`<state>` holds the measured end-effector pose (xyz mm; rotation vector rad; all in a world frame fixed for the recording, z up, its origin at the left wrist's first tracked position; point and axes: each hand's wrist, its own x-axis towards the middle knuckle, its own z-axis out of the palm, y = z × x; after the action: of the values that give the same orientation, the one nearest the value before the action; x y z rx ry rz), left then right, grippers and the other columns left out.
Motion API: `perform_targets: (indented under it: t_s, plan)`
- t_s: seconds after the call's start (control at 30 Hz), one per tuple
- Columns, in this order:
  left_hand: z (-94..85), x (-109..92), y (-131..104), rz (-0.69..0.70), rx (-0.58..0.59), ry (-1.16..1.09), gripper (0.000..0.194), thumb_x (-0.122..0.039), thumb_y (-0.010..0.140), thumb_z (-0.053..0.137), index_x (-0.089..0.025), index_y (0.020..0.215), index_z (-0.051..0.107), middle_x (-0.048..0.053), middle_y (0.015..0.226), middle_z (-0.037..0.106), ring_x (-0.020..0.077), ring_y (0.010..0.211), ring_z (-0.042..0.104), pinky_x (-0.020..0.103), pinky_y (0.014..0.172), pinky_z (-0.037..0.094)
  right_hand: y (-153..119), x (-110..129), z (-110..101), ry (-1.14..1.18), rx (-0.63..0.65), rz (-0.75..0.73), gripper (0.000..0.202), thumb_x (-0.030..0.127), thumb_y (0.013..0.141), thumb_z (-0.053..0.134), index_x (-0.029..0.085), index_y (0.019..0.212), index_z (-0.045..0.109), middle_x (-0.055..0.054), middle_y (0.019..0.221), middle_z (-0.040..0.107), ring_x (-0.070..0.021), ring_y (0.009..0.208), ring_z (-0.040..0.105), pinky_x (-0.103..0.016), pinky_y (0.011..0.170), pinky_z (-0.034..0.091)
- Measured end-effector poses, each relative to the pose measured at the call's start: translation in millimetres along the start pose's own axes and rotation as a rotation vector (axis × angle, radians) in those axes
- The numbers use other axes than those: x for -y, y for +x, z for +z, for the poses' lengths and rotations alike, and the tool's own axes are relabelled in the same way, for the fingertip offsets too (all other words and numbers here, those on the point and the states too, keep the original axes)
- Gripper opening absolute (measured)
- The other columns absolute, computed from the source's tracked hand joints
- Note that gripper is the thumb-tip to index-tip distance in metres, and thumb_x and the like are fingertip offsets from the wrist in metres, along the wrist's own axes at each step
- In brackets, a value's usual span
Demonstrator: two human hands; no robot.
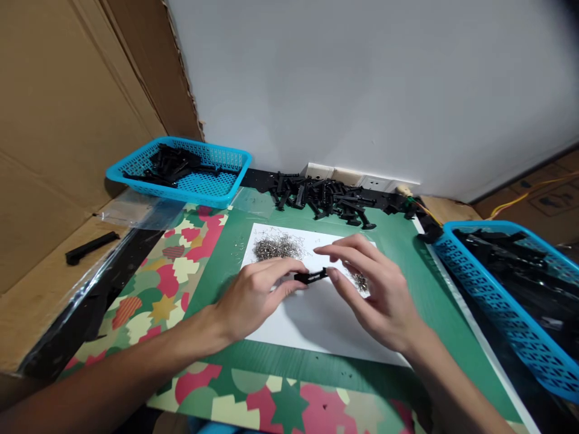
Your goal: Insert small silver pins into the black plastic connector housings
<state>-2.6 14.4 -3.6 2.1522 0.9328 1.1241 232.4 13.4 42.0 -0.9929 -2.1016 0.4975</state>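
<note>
White paper (289, 325) lies on green patterned sheeting (217, 271). Above it, the left hand (253, 292) pinches a slim black plastic part (310, 276); the right hand's (380, 289) thumb apparently touches its right end, fingers parted. Farther, small metal pieces (278, 246) are heaped left.

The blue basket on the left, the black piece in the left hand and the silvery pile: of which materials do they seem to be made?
Blue basket: plastic, lightly glossy; even colour, moulded-looking lattice.
Black piece: probably hard plastic, though painted metal is possible; uniformly dark.
Silvery pile: likely bare metal; thin bits glint.
</note>
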Motion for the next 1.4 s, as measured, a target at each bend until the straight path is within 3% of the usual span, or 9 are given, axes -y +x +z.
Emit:
perform_targets:
  t_s: [0.13, 0.3, 0.37, 0.47, 0.57, 0.8, 1.0, 1.27, 1.4]
  plan:
    - [0.8, 5.2, -0.5, 0.047, 0.082, 0.098, 0.014, -0.018, 0.099, 0.072, -0.019, 0.112, 0.071, 0.005, 0.107, 0.077, 0.0212, 0.102, 0.069, 0.037, 0.089, 0.057, -0.5, -10.1, -5.8, -0.107, 0.094, -0.006, 0.036, 0.017, 0.109, 0.043, 0.025, 0.138, 0.063, -0.012, 0.121, 0.062, -0.0204, 0.102, 0.066, -0.033, 0.083, 0.056]
    - [2.2, 7.8, -1.7, 0.132, 0.084, 0.205, 0.012, -0.02, 0.097, 0.074, -0.016, 0.109, 0.072, 0.006, 0.1, 0.077, 0.0225, 0.095, 0.068, 0.038, 0.084, 0.056, -5.9, -29.4, -10.8, -0.336, 0.225, -0.054, 0.031, 0.013, 0.108, 0.045, 0.022, 0.124, 0.07, -0.012, 0.115, 0.068, -0.0214, 0.095, 0.069, -0.033, 0.078, 0.055]
    - [2.8, 8.1, -2.7, 0.164, 0.077, 0.239, 0.012, -0.019, 0.097, 0.075, -0.015, 0.107, 0.072, 0.006, 0.098, 0.077, 0.023, 0.093, 0.069, 0.039, 0.082, 0.056, -6.7, -31.0, -10.3, -0.319, 0.163, -0.051, 0.026, 0.014, 0.107, 0.051, 0.022, 0.12, 0.071, -0.01, 0.108, 0.073, -0.0203, 0.09, 0.071, -0.032, 0.076, 0.054]
    - [3.5, 9.2, -4.7, 0.182, 0.09, 0.281, 0.009, -0.017, 0.097, 0.073, -0.014, 0.106, 0.073, 0.007, 0.097, 0.077, 0.0238, 0.092, 0.07, 0.039, 0.082, 0.057, -4.3, -21.2, -2.7, -0.134, -0.057, 0.003, 0.009, 0.019, 0.102, 0.067, 0.022, 0.101, 0.075, -0.005, 0.091, 0.077, -0.0166, 0.075, 0.071, -0.028, 0.069, 0.055]
    - [4.4, 11.5, -6.4, 0.188, 0.115, 0.304, 0.007, -0.016, 0.099, 0.07, -0.014, 0.105, 0.073, 0.008, 0.098, 0.078, 0.0239, 0.094, 0.07, 0.04, 0.085, 0.058, -0.3, -6.2, 12.3, 0.115, -0.197, 0.142, 0.015, 0.023, 0.094, 0.078, 0.021, 0.08, 0.073, -0.001, 0.08, 0.077, -0.0143, 0.066, 0.071, -0.024, 0.062, 0.057]
    - [4.5, 13.5, -4.8, 0.214, 0.101, 0.291, 0.009, -0.016, 0.101, 0.067, -0.014, 0.106, 0.074, 0.009, 0.099, 0.078, 0.0225, 0.091, 0.069, 0.039, 0.083, 0.059, -0.6, -2.5, 38.8, 0.284, -0.202, 0.31, 0.017, 0.028, 0.096, 0.076, 0.019, 0.082, 0.071, -0.001, 0.076, 0.075, -0.0135, 0.064, 0.071, -0.024, 0.06, 0.058]
    - [4.8, 14.0, -6.4, 0.209, 0.121, 0.307, 0.01, -0.016, 0.102, 0.065, -0.014, 0.107, 0.073, 0.009, 0.097, 0.075, 0.0226, 0.091, 0.068, 0.038, 0.081, 0.059, -2.7, -3.5, 41.5, 0.175, -0.189, 0.249, 0.016, 0.027, 0.096, 0.075, 0.02, 0.083, 0.071, 0.001, 0.074, 0.073, -0.0113, 0.061, 0.067, -0.024, 0.06, 0.057]
    - [4.4, 13.3, -5.5, 0.236, 0.126, 0.364, 0.011, -0.015, 0.101, 0.063, -0.014, 0.099, 0.074, 0.007, 0.087, 0.071, 0.0219, 0.084, 0.065, 0.036, 0.076, 0.058, -3.0, 0.4, 42.1, 0.133, -0.178, 0.192, 0.013, 0.024, 0.097, 0.073, 0.021, 0.085, 0.07, 0.0, 0.077, 0.078, -0.0126, 0.064, 0.072, -0.024, 0.063, 0.061]
    - [4.6, 12.9, -6.5, 0.215, 0.137, 0.338, 0.01, -0.014, 0.101, 0.064, -0.013, 0.102, 0.074, 0.009, 0.093, 0.074, 0.023, 0.089, 0.068, 0.037, 0.08, 0.058, -4.1, -0.4, 43.1, 0.083, -0.177, 0.16, 0.016, 0.023, 0.098, 0.071, 0.02, 0.082, 0.07, 0.0, 0.074, 0.077, -0.0126, 0.06, 0.07, -0.025, 0.06, 0.059]
